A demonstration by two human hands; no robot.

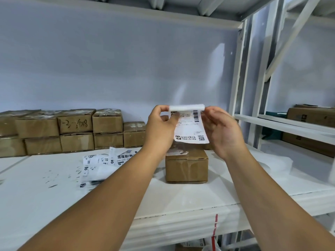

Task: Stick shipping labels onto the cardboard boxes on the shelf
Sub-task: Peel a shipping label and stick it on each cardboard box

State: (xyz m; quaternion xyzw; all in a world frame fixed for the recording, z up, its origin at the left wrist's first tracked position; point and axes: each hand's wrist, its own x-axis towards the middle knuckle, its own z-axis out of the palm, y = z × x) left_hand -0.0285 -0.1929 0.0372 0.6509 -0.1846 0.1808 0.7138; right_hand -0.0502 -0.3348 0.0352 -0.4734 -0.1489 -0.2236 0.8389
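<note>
Shipping label hangs just above a cardboard box on the white shelf, its curled top edge pinched by the left hand and the right hand; loose labels lie nearby.

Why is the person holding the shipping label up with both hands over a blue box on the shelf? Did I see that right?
Almost, but the box is not blue. The head view shows the left hand and the right hand holding the shipping label up over a brown cardboard box on the white shelf.
</note>
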